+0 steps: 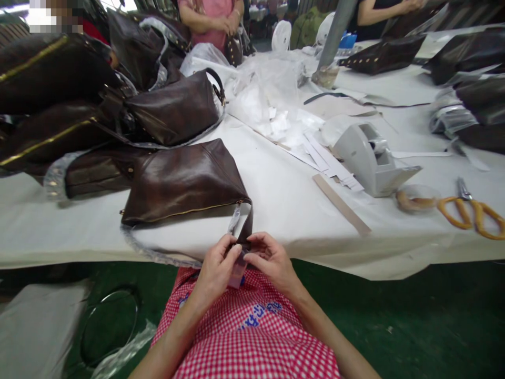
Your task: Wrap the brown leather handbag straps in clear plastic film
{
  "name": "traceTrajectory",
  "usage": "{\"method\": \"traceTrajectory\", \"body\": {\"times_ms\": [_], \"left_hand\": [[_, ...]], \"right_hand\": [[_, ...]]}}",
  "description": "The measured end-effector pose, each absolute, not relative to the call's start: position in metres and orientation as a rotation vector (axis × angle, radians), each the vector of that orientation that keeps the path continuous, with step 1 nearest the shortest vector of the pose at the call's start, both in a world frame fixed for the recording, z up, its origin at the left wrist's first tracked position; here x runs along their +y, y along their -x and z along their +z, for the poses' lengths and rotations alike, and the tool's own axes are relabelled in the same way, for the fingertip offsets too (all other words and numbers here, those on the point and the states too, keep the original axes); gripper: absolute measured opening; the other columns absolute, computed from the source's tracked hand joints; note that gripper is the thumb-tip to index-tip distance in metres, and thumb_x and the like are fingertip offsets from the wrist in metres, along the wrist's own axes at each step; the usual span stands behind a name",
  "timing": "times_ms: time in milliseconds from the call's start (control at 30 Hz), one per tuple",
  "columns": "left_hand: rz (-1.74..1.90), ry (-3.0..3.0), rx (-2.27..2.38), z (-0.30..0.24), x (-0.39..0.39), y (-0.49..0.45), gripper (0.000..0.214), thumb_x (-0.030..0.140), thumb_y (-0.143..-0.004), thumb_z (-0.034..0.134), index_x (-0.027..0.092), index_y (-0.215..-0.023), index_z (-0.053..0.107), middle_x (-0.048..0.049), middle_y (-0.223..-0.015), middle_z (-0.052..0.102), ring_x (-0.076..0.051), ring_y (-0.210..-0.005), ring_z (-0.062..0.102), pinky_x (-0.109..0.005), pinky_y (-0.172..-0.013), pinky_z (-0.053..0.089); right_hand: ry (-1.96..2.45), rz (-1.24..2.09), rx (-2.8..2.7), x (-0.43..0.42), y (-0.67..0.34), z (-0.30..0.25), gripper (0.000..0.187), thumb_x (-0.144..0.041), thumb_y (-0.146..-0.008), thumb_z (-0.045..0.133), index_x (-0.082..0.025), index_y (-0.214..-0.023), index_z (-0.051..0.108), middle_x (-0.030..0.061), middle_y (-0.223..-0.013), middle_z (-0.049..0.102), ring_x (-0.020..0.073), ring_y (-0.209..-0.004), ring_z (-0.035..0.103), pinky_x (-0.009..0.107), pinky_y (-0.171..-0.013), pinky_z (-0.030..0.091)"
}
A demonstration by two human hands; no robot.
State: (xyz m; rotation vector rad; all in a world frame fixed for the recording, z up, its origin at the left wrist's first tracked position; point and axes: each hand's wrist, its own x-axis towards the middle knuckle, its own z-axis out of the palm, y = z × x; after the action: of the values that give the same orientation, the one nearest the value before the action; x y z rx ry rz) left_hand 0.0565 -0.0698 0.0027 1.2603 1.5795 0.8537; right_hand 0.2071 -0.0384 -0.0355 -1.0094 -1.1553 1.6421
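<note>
A dark brown leather handbag (185,179) lies on the white-covered table, its brass zipper facing me. Its strap (246,223) drops from the right corner to the table's front edge. There my left hand (218,263) pinches the strap end, thumb on top. My right hand (273,260) is closed at the same spot from the other side, fingertips bent around the strap. Below my fingertips hangs a small piece of clear plastic film (237,275). Another strap length wrapped in plastic (158,253) runs along the table edge to my left hand. The fingers partly hide the strap end.
More brown bags (173,108) are piled at the left. A grey tape dispenser (374,158), a tape roll (416,199) and orange-handled scissors (471,210) stand right. Plastic and paper scraps (268,89) lie mid-table near a metal post (335,34). People work across the table.
</note>
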Motion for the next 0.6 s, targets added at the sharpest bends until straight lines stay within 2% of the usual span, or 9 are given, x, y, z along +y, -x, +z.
{"method": "traceTrajectory", "body": {"times_ms": [67,167,233,333,400,467,533,600], "left_hand": [[0.856,-1.279,1.582,0.003,-0.068,-0.057,0.017,0.034,-0.087,0.05,0.019,-0.086,0.058,0.0032,-0.075,0.056,-0.014,-0.073,0.053,-0.023,-0.067,0.042],[0.851,-1.294,1.549,0.003,-0.067,-0.058,0.018,0.035,-0.088,0.05,0.019,-0.087,0.059,0.0017,-0.079,0.058,-0.015,-0.076,0.054,-0.024,-0.071,0.043],[0.857,-1.258,1.488,0.001,-0.07,-0.057,0.022,0.036,-0.089,0.051,0.019,-0.099,0.06,0.0008,-0.083,0.061,-0.015,-0.077,0.056,-0.024,-0.072,0.044],[0.873,-1.19,1.434,-0.005,-0.079,-0.051,0.042,0.03,-0.082,0.06,0.02,-0.122,0.053,-0.0007,-0.091,0.064,-0.016,-0.079,0.057,-0.026,-0.075,0.046],[0.865,-1.162,1.44,-0.01,-0.085,-0.048,0.037,0.028,-0.081,0.061,0.018,-0.116,0.058,-0.0019,-0.09,0.065,-0.017,-0.079,0.057,-0.026,-0.073,0.046],[0.851,-1.115,1.445,-0.015,-0.09,-0.045,0.022,0.032,-0.083,0.058,0.015,-0.095,0.065,-0.0021,-0.08,0.064,-0.016,-0.072,0.055,-0.024,-0.067,0.044],[0.855,-1.056,1.435,-0.02,-0.092,-0.045,0.024,0.036,-0.085,0.056,0.014,-0.082,0.065,-0.0013,-0.072,0.061,-0.014,-0.066,0.052,-0.023,-0.062,0.042],[0.882,-1.025,1.422,-0.023,-0.093,-0.046,0.024,0.036,-0.085,0.058,0.014,-0.081,0.066,-0.0008,-0.071,0.06,-0.014,-0.066,0.051,-0.023,-0.062,0.041]], "right_hand": [[1.034,1.581,-1.246,-0.041,-0.209,-0.038,0.027,-0.026,-0.066,0.077,-0.021,-0.09,0.066,-0.0023,-0.076,0.066,0.013,-0.067,0.061,0.024,-0.065,0.052],[1.088,1.487,-1.284,-0.04,-0.209,-0.041,0.014,-0.027,-0.07,0.074,-0.02,-0.08,0.068,-0.0016,-0.072,0.066,0.0132,-0.065,0.06,0.025,-0.064,0.051],[1.113,1.466,-1.264,-0.039,-0.208,-0.042,0.011,-0.028,-0.071,0.073,-0.02,-0.076,0.068,-0.0016,-0.071,0.067,0.0133,-0.065,0.06,0.025,-0.064,0.051],[1.137,1.491,-1.192,-0.038,-0.206,-0.044,0.013,-0.03,-0.071,0.073,-0.02,-0.077,0.067,-0.0018,-0.071,0.067,0.0139,-0.064,0.061,0.025,-0.063,0.053],[1.144,1.516,-1.154,-0.039,-0.204,-0.043,0.016,-0.033,-0.071,0.074,-0.02,-0.077,0.066,-0.0015,-0.071,0.066,0.0144,-0.065,0.062,0.027,-0.064,0.055],[1.143,1.55,-1.143,-0.039,-0.203,-0.041,0.019,-0.037,-0.071,0.074,-0.02,-0.075,0.066,-0.0014,-0.069,0.065,0.0144,-0.064,0.061,0.028,-0.064,0.056],[1.133,1.599,-1.116,-0.038,-0.202,-0.039,0.026,-0.044,-0.074,0.072,-0.019,-0.071,0.065,-0.0016,-0.065,0.062,0.014,-0.062,0.059,0.028,-0.063,0.057],[1.118,1.643,-1.047,-0.036,-0.201,-0.037,0.032,-0.05,-0.073,0.072,-0.019,-0.069,0.062,-0.0022,-0.063,0.06,0.0133,-0.06,0.058,0.028,-0.061,0.057]]}}
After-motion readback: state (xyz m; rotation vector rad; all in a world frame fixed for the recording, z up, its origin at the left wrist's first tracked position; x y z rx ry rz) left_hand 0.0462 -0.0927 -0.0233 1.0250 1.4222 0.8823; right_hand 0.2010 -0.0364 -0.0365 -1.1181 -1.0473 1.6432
